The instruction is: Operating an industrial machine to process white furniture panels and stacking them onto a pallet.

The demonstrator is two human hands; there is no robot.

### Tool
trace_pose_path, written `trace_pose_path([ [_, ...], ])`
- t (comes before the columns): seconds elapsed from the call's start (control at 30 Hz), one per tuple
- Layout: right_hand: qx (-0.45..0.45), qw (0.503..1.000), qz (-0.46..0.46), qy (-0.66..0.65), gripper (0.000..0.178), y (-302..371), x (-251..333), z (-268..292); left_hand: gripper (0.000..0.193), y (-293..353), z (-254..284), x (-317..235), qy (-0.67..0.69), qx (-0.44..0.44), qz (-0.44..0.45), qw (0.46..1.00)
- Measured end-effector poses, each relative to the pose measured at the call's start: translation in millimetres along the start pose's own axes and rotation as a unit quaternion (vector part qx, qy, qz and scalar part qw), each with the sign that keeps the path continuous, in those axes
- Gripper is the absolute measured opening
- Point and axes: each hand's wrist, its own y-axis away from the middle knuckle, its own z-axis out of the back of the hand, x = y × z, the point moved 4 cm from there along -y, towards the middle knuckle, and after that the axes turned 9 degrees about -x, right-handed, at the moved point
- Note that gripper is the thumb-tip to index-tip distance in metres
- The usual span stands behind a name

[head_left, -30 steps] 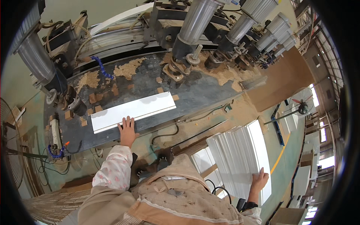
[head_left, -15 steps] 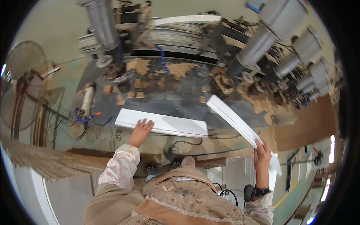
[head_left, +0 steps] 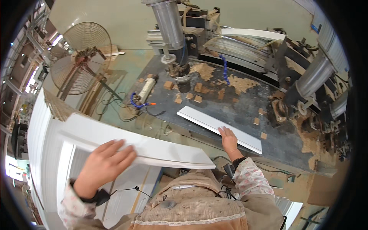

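A long white board (head_left: 157,147) lies slanted at the left, raised close to me. My left hand (head_left: 106,164) is closed on its near edge, fingers over the top and thumb hidden; the fingers are slightly blurred. A second white board (head_left: 207,122), narrower, with a grooved edge, rests along the near edge of the dark worktable (head_left: 168,109). My right hand (head_left: 229,141) grips its near edge toward the right end, fingertips on its upper face. The thumb is out of sight there.
A metal cylinder machine (head_left: 168,28) rises at the table's back left, another (head_left: 316,78) at the right. Small wood blocks (head_left: 198,99) and sawdust (head_left: 243,85) are scattered about. A blue hose (head_left: 135,101) curls at the table's left. A floor fan (head_left: 82,57) stands beyond.
My view has turned left. My left hand has moved off the table leftward with its white board. My right hand has brought the other board from the right onto the table edge.
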Motion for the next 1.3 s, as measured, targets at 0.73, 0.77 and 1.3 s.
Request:
trace_pose_path([
  [0.73,0.213,0.977,-0.014,0.027,0.063,-49,-20,-83,0.044,354,76,-75,-0.28,-0.058,0.593,0.753],
  [0.77,0.221,0.975,-0.02,0.027,0.063,-50,-19,-83,0.051,358,67,-72,-0.253,-0.032,0.61,0.751],
  [1.3,0.192,0.979,-0.064,0.017,0.074,-43,-27,-117,0.057,380,26,-35,-0.301,-0.139,0.589,0.737],
])
